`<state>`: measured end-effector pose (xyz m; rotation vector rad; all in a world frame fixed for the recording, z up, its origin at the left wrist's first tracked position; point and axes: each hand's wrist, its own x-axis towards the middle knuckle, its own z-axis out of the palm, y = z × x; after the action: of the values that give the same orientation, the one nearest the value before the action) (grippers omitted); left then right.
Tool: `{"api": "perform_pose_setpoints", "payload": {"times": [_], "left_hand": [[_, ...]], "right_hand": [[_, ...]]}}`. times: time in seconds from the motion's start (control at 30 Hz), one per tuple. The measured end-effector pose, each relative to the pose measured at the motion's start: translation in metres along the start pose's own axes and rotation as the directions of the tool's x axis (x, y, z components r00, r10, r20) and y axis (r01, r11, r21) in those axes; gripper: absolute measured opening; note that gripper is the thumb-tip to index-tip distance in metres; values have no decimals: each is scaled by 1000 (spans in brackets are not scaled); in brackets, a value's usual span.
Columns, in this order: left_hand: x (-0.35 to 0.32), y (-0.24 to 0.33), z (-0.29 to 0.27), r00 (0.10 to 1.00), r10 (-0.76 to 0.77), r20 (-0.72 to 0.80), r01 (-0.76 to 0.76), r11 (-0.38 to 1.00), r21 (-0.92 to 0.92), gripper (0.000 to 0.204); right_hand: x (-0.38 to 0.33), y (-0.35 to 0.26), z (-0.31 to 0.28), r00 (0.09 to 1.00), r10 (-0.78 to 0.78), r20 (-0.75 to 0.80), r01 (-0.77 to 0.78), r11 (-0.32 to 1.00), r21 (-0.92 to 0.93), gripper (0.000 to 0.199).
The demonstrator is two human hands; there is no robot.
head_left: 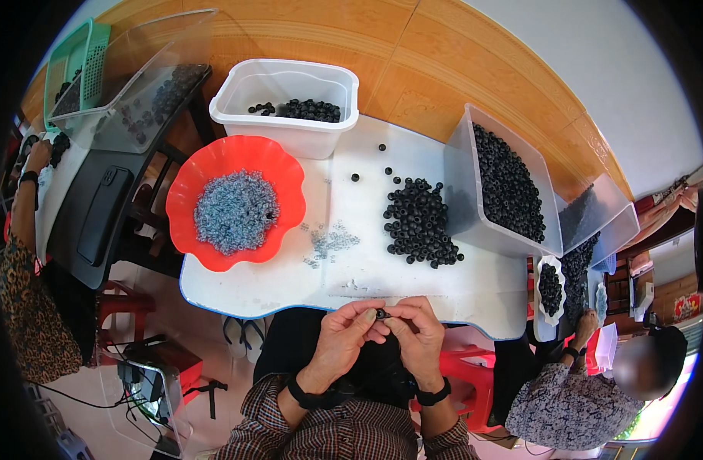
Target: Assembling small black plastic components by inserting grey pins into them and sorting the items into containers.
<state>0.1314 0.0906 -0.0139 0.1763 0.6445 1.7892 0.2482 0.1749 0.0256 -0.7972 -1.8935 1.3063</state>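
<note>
Black ring-shaped bead (380,313) sitting pinched between left hand (344,337) and right hand (419,337) fingertips at white table's (290,284) 6 o'clock edge; probably light, hard, smooth, easy to fumble, so gripping the outer rim. Lying at 12 o'clock from hands: loose bead pile (420,222); red bowl (213,161) of grey bits at 10 o'clock, clear bin (505,180) at 2 o'clock, nothing blocking.

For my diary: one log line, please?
left hand and right hand: pinching small black ring | black ring pile on white table
</note>
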Motion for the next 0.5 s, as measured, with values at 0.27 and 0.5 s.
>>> {"api": "perform_pose_setpoints", "payload": {"times": [0.27,0.5], "left_hand": [[0,-2,-2,999,10,-51,-2,989,150,23],[-5,4,6,997,8,-73,11,969,247,23]], "right_hand": [[-1,-5,-4,998,-54,32,59,979,-194,17],[-2,-7,-4,986,-136,101,159,944,-288,19]]}}
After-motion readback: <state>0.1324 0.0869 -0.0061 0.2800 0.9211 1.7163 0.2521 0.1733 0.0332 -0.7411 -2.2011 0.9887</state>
